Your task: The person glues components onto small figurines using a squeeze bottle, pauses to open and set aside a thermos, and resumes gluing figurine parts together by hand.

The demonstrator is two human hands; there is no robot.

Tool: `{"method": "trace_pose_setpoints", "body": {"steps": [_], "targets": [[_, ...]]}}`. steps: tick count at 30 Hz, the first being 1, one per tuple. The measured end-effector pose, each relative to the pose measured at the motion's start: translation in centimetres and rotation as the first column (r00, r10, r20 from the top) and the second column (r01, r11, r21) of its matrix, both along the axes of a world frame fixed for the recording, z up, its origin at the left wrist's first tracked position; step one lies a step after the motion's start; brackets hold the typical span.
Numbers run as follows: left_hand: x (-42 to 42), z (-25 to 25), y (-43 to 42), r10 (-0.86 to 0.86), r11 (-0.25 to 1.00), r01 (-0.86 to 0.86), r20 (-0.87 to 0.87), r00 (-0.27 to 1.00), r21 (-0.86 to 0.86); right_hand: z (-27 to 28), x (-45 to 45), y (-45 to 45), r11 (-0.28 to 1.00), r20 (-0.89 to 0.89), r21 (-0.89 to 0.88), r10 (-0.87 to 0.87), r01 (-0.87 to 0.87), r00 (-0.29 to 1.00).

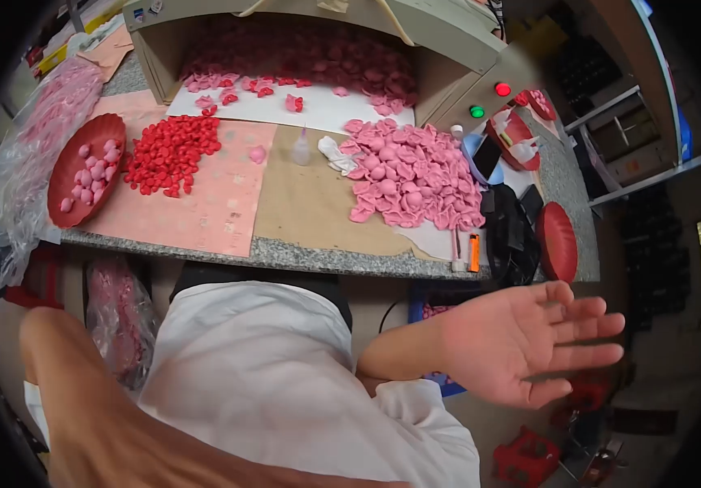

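Observation:
My right hand (529,342) is held out in the air at the right, in front of the table edge. Its palm faces me, its fingers are spread, and nothing is in it. Nearest to it on the table are a dark red oval dish (559,242) and a black bag (513,236). My left arm bends across the bottom left, close to the camera. Of my left hand (147,443) only a part near the wrist seems to show; its fingers are hidden. A pile of pink petal-like pieces (407,175) lies on the table, apart from both hands.
Small red pieces (173,154) are heaped on pink paper, beside a red dish (62,191) with pink balls. A small bottle (301,150) stands mid-table; an orange lighter (473,253) is near the edge. A box-like machine (464,61) holds more pink pieces. A red stool (525,459) stands below.

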State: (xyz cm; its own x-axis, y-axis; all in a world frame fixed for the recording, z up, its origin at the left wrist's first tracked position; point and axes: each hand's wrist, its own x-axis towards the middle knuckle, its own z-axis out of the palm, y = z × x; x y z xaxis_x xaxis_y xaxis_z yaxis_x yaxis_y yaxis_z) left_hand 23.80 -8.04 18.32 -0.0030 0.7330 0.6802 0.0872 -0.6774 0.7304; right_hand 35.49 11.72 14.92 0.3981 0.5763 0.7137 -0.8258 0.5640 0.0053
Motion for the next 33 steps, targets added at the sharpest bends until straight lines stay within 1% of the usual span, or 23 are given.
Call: {"method": "trace_pose_setpoints", "body": {"steps": [1,3,4,5,6,7,8,9,10,11,14,16,17,19,20,21,23,25,27,29,30,32,33], "targets": [[-0.2,0.2,-0.4,0.022,0.999,-0.023,-0.007,1.0,-0.037,-0.8,-0.3,0.2,1.0,0.069,0.003,0.024,-0.024,0.997],[-1.5,0.7,-2.4,0.154,0.979,-0.152,0.001,0.988,-0.133,-2.2,-2.0,0.5,0.99,0.16,-0.136,-0.014,0.036,0.987],[-2.5,0.5,-3.5,0.258,0.95,-0.251,0.011,0.966,-0.188,-2.9,-3.2,0.7,0.968,0.25,-0.208,-0.084,0.138,0.965],[-4.1,-0.1,-4.7,0.385,0.898,-0.366,0.034,0.922,-0.246,-5.6,-3.1,2.4,0.988,0.411,-0.151,0.045,0.019,0.911],[-6.1,-1.2,-5.8,0.527,0.817,-0.488,0.057,0.848,-0.307,-8.4,-3.4,3.3,0.981,0.516,-0.123,0.19,-0.147,0.835],[-8.8,-2.7,-7.0,0.67,0.708,-0.604,0.074,0.739,-0.366,-11.3,-3.8,4.3,0.948,0.627,-0.124,0.304,-0.293,0.717],[-12.1,-4.6,-7.6,0.752,0.625,-0.69,0.045,0.658,-0.365,-11.7,-5.1,3.7,0.927,0.718,-0.238,0.369,-0.29,0.591],[-14.4,-5.4,-7.4,0.867,0.426,-0.8,-0.062,0.494,-0.422,-12.1,-6.5,3.1,0.9,0.786,-0.341,0.431,-0.271,0.444],[-17.2,-7.1,-7.1,0.871,0.365,-0.823,-0.152,0.466,-0.435,-11.8,-8.5,1.3,0.885,0.846,-0.464,0.454,-0.031,0.279],[-19.9,-8.8,-6.6,0.867,0.299,-0.842,-0.241,0.436,-0.448,-12.3,-10.2,0.6,0.887,0.845,-0.46,0.453,-0.045,0.283],[-24.9,-12.3,-2.6,0.761,0.248,-0.899,-0.501,0.411,-0.361,-15.8,-14.6,0.8,0.905,0.87,-0.41,0.426,-0.117,0.249],[-27.3,-13.5,0.2,0.666,0.185,-0.932,-0.657,0.352,-0.312,-17.0,-16.5,1.5,0.997,0.997,-0.083,0.083,-0.001,0.006],[-27.9,-13.4,1.7,0.601,0.134,-0.945,-0.733,0.318,-0.299,-17.3,-17.4,1.8,0.997,0.997,-0.079,0.079,-0.005,0.005],[-30.0,-15.4,3.9,0.627,0.136,-0.968,-0.737,0.251,-0.213,-17.6,-18.6,2.0,0.992,0.992,-0.123,0.123,0.003,-0.042],[-30.9,-15.9,4.7,0.582,0.093,-0.97,-0.778,0.236,-0.224,-17.5,-19.1,2.1,0.993,0.992,-0.121,0.121,0.006,-0.044],[-31.6,-16.3,5.2,0.584,0.1,-0.969,-0.775,0.241,-0.226,-17.2,-19.4,2.2,0.995,0.991,-0.1,0.1,0.006,-0.087],[-32.6,-17.4,6.4,0.568,0.047,-0.991,-0.813,0.127,-0.123,-16.8,-20.0,2.4,0.997,0.988,-0.072,0.073,0.012,-0.137],[-32.9,-16.5,7.5,0.569,0.047,-0.987,-0.808,0.152,-0.152,-16.7,-20.5,2.6,0.999,0.98,-0.038,0.039,0.007,-0.193],[-33.4,-15.9,8.4,0.565,0.034,-0.983,-0.807,0.169,-0.182,-17.3,-20.7,3.0,1.0,0.983,-0.019,0.015,-0.02,-0.185],[-34.3,-15.9,9.3,0.625,0.193,-0.97,-0.744,0.239,-0.149,-18.0,-20.7,3.0,0.999,0.983,-0.013,0.003,-0.049,-0.184],[-34.6,-16.1,9.6,0.622,0.189,-0.969,-0.744,0.242,-0.158,-17.9,-20.7,2.9,0.998,0.985,-0.04,0.032,-0.046,-0.17],[-35.0,-16.4,10.4,0.499,0.278,-0.93,-0.791,0.352,-0.239,-17.5,-20.6,2.8,0.997,0.985,-0.069,0.061,-0.045,-0.161],[-35.1,-16.5,10.8,0.499,0.275,-0.93,-0.79,0.356,-0.245,-17.4,-20.4,2.8,0.99,0.978,-0.132,0.122,-0.048,-0.171]]}}
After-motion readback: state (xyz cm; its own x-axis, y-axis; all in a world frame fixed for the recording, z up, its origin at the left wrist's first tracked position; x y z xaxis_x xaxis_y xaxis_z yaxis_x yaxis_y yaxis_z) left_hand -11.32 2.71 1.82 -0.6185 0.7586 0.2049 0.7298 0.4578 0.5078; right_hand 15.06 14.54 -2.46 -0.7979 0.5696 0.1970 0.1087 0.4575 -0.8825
